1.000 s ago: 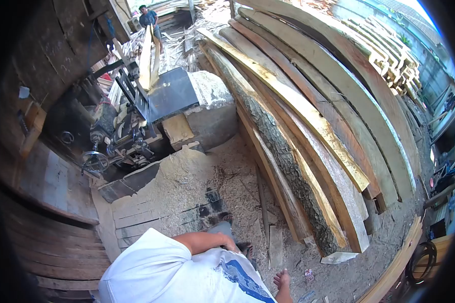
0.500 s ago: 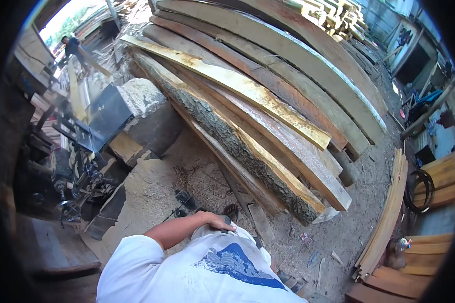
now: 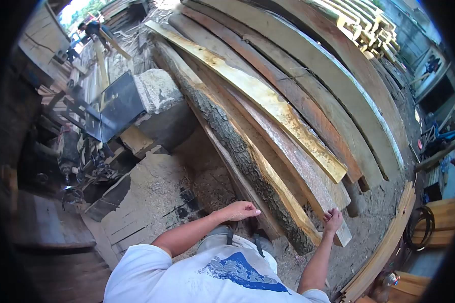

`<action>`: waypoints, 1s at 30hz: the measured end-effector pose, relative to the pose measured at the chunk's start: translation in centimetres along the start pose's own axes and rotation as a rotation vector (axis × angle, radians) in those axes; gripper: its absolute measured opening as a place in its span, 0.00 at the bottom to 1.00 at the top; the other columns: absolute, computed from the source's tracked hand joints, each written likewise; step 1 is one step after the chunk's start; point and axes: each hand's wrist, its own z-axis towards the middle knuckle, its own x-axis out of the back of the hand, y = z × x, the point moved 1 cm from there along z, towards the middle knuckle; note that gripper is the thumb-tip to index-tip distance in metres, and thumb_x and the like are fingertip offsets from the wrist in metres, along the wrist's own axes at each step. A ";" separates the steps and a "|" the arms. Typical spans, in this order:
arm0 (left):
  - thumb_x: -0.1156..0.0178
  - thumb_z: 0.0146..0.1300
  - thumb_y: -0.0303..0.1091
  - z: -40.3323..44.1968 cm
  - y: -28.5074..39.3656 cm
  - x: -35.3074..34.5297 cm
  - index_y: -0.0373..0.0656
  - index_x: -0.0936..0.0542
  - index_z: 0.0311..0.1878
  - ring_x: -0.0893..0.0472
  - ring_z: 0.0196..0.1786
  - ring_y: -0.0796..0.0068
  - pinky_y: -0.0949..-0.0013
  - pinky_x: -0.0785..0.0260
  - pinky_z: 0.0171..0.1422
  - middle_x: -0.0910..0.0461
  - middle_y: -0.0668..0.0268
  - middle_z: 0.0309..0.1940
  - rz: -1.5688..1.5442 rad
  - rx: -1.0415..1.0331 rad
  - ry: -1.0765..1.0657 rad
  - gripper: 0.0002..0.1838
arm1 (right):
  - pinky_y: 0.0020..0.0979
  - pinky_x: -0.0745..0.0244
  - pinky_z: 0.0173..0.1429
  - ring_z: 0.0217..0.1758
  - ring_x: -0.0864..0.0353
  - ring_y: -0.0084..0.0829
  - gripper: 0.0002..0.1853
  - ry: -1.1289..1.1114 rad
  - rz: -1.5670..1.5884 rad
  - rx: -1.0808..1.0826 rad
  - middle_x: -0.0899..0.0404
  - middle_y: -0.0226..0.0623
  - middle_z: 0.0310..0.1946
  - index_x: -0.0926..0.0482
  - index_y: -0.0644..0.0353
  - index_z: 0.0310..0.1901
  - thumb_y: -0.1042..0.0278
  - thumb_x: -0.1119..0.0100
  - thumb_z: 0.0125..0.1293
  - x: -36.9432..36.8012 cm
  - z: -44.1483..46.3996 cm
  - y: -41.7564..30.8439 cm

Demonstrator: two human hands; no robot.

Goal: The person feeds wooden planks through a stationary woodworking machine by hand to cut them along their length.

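Observation:
My left hand [image 3: 240, 211] hovers in front of my body, close to the lower edge of a bark-edged slab [image 3: 245, 161]. Its fingers are bent together, with nothing visible in them. Out to the right, my right hand [image 3: 332, 220] is raised with its fingers curled in, in front of the near end of a sawn plank [image 3: 288, 169]; whether it touches the wood I cannot tell. Between these and the stack lies a lighter yellow board [image 3: 268, 98] with brown stains.
More thick slabs [image 3: 333, 70] lie side by side behind. At left stand a dark metal panel [image 3: 117, 106] and a machine with a handwheel [image 3: 71, 194]. Sawdust [image 3: 151, 187] covers the ground. Long boards [image 3: 384, 247] and a black hose coil [image 3: 419, 227] lie right. A person [image 3: 96, 33] bends far off.
My left hand has lifted from the front of my clothes and moved right, towards the slabs. My right hand has come into view. My head view has shifted, so the wood sits lower and further right.

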 end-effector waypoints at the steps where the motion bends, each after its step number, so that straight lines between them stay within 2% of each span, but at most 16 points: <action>1: 0.42 0.70 0.60 0.2 -0.7 -0.2 0.38 0.18 0.53 0.18 0.52 0.68 0.64 0.28 0.59 0.15 0.58 0.47 0.032 0.062 0.012 0.30 | 0.23 0.28 0.23 0.25 0.22 0.24 0.15 -0.044 0.054 0.023 0.22 0.33 0.32 0.25 0.58 0.41 0.54 0.46 0.76 -0.5 3.0 -0.5; 3: 0.41 0.67 0.63 -1.0 -0.7 -0.2 0.39 0.18 0.54 0.17 0.54 0.61 0.62 0.28 0.60 0.15 0.55 0.49 0.051 0.128 0.114 0.33 | 0.23 0.27 0.27 0.31 0.22 0.24 0.22 0.011 -0.090 0.029 0.23 0.33 0.32 0.25 0.60 0.46 0.45 0.45 0.73 -2.4 8.0 -1.9; 5: 0.40 0.65 0.63 -1.7 -1.9 -1.3 0.40 0.18 0.54 0.17 0.54 0.58 0.60 0.27 0.59 0.15 0.54 0.48 0.094 0.204 0.255 0.32 | 0.31 0.23 0.33 0.35 0.20 0.29 0.27 0.072 -0.271 0.082 0.22 0.38 0.33 0.23 0.65 0.47 0.41 0.44 0.72 -4.3 13.1 -2.9; 7: 0.41 0.65 0.64 -2.2 -3.4 -3.1 0.41 0.17 0.53 0.16 0.53 0.58 0.60 0.26 0.58 0.14 0.55 0.48 0.052 0.244 0.356 0.33 | 0.37 0.22 0.47 0.42 0.18 0.39 0.32 0.040 -0.548 0.337 0.18 0.46 0.42 0.22 0.69 0.52 0.40 0.45 0.72 -5.2 20.1 -2.4; 8: 0.41 0.65 0.65 -2.2 -4.7 -4.4 0.40 0.17 0.52 0.16 0.53 0.58 0.60 0.26 0.58 0.14 0.55 0.48 -0.013 0.292 0.373 0.33 | 0.41 0.27 0.60 0.51 0.18 0.47 0.38 0.040 -0.517 0.288 0.18 0.55 0.50 0.21 0.73 0.55 0.35 0.49 0.71 -6.0 23.0 -1.8; 11: 0.40 0.63 0.66 -2.6 -12.3 -9.4 0.41 0.13 0.48 0.16 0.50 0.57 0.58 0.26 0.58 0.14 0.54 0.45 -0.093 0.395 0.443 0.33 | 0.42 0.28 0.62 0.55 0.19 0.50 0.43 -0.025 -0.604 0.053 0.19 0.60 0.53 0.22 0.75 0.58 0.31 0.55 0.72 -8.8 25.5 -3.0; 12: 0.41 0.62 0.68 -3.6 -14.7 -11.1 0.42 0.13 0.48 0.15 0.50 0.57 0.58 0.26 0.57 0.14 0.54 0.45 -0.080 0.495 0.422 0.34 | 0.44 0.29 0.63 0.55 0.19 0.51 0.45 0.024 -0.587 0.092 0.18 0.60 0.51 0.21 0.77 0.55 0.30 0.58 0.72 -9.4 26.5 -2.1; 15: 0.41 0.59 0.72 -8.2 -20.6 -15.7 0.43 0.12 0.47 0.16 0.51 0.56 0.58 0.27 0.57 0.14 0.51 0.46 -0.063 0.755 0.395 0.37 | 0.43 0.29 0.63 0.56 0.19 0.52 0.44 0.062 -0.537 0.050 0.19 0.61 0.53 0.21 0.77 0.56 0.31 0.57 0.72 -10.3 26.0 -2.1; 16: 0.43 0.59 0.74 -10.2 -22.0 -16.8 0.44 0.13 0.50 0.16 0.53 0.54 0.57 0.27 0.58 0.15 0.50 0.49 -0.120 0.829 0.343 0.39 | 0.44 0.28 0.63 0.56 0.20 0.52 0.44 0.041 -0.408 0.031 0.20 0.62 0.53 0.22 0.78 0.56 0.32 0.56 0.72 -10.3 25.7 -2.0; 17: 0.44 0.58 0.76 -11.4 -22.6 -17.4 0.45 0.15 0.54 0.17 0.55 0.52 0.56 0.27 0.59 0.16 0.49 0.52 -0.178 0.900 0.287 0.42 | 0.44 0.28 0.63 0.56 0.20 0.52 0.44 0.030 -0.391 0.026 0.20 0.62 0.53 0.23 0.79 0.56 0.32 0.56 0.72 -10.2 25.4 -2.0; 20: 0.49 0.58 0.80 -13.8 -18.2 -19.1 0.49 0.19 0.63 0.20 0.60 0.48 0.51 0.28 0.61 0.20 0.49 0.59 -0.438 1.101 0.288 0.46 | 0.43 0.28 0.62 0.54 0.19 0.50 0.44 0.024 -0.326 0.020 0.20 0.62 0.54 0.23 0.79 0.57 0.33 0.54 0.72 -10.3 24.6 -2.4; 23: 0.53 0.59 0.82 -12.4 -18.3 -21.8 0.48 0.24 0.68 0.25 0.66 0.46 0.47 0.30 0.64 0.24 0.50 0.64 -0.720 1.111 0.136 0.49 | 0.39 0.27 0.61 0.53 0.19 0.45 0.41 -0.013 -0.303 0.027 0.20 0.57 0.54 0.24 0.79 0.58 0.36 0.52 0.72 -10.3 24.5 -2.6; 26: 0.51 0.60 0.80 -9.4 -13.0 -19.6 0.46 0.23 0.66 0.26 0.67 0.50 0.51 0.31 0.66 0.23 0.49 0.63 -0.458 1.046 0.122 0.48 | 0.39 0.26 0.60 0.52 0.19 0.45 0.40 -0.066 -0.179 0.044 0.19 0.57 0.53 0.23 0.78 0.57 0.37 0.51 0.72 -10.4 24.6 -2.2; 29: 0.49 0.60 0.78 -6.2 -14.6 -18.1 0.46 0.21 0.64 0.24 0.65 0.53 0.55 0.31 0.66 0.22 0.49 0.62 -0.041 0.829 0.257 0.46 | 0.40 0.26 0.59 0.51 0.18 0.44 0.39 -0.019 -0.224 0.044 0.19 0.57 0.51 0.22 0.78 0.56 0.38 0.51 0.73 -10.2 25.2 -1.6; 30: 0.46 0.62 0.73 -5.1 -14.3 -17.1 0.47 0.18 0.61 0.21 0.62 0.56 0.58 0.30 0.65 0.19 0.51 0.58 -0.052 0.744 0.316 0.40 | 0.40 0.25 0.58 0.50 0.18 0.44 0.38 -0.011 -0.236 0.037 0.19 0.57 0.50 0.22 0.78 0.55 0.38 0.51 0.73 -10.2 25.3 -1.8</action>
